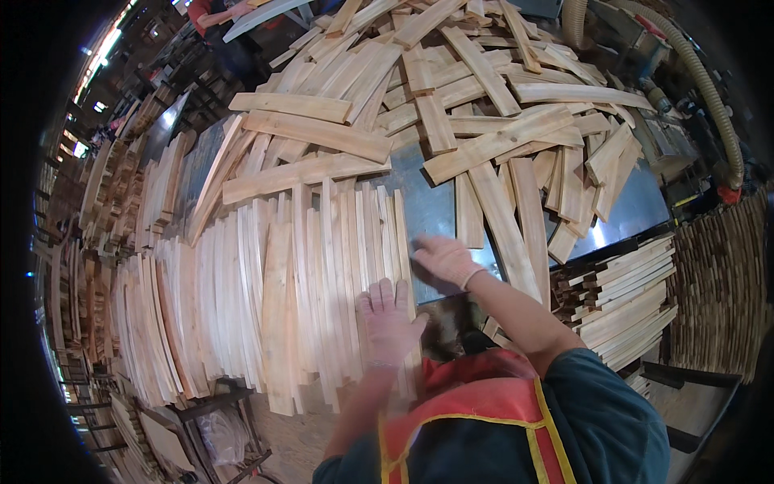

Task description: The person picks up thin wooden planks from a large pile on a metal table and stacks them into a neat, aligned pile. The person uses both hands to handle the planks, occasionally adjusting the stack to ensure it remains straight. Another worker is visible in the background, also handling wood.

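Note:
A long row of pale wooden boards, standing on edge side by side, runs across the left and middle. My left hand, in a light glove, lies flat over the boards at the row's right end, fingers stretched forward. Just right of that end is my right hand, also gloved, above the metal tabletop. Its fingers point left toward the outermost board, slightly blurred; nothing shows in them. Whether they touch that board I cannot tell. One wider board leans on the row's front.
A big loose heap of boards covers the far side of the table. Stacked boards stand at the right, beside a taller wood pile. A ribbed hose hangs at far right. Another person is at far left.

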The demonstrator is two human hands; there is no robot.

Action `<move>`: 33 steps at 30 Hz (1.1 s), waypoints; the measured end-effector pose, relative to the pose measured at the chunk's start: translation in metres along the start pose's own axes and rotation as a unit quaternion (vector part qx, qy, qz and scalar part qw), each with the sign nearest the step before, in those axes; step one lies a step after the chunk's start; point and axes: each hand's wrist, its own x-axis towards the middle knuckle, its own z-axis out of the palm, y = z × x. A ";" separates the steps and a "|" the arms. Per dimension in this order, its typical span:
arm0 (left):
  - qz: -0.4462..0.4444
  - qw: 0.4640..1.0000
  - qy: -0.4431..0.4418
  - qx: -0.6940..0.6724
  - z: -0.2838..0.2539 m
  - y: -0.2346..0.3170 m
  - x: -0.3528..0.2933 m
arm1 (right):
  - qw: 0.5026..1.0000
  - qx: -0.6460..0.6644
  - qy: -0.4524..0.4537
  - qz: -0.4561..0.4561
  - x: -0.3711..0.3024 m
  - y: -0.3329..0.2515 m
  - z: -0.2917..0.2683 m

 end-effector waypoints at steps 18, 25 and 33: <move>-0.029 0.999 -0.033 0.011 0.012 -0.002 -0.002 | 0.724 0.631 -0.050 0.273 -0.099 0.015 -0.094; -0.034 0.999 0.035 -0.023 0.019 0.003 -0.002 | 0.890 0.338 -0.245 0.183 -0.112 0.006 0.011; -0.076 0.995 0.019 0.053 0.024 0.018 0.004 | 0.848 0.314 -0.364 0.223 -0.049 -0.029 -0.012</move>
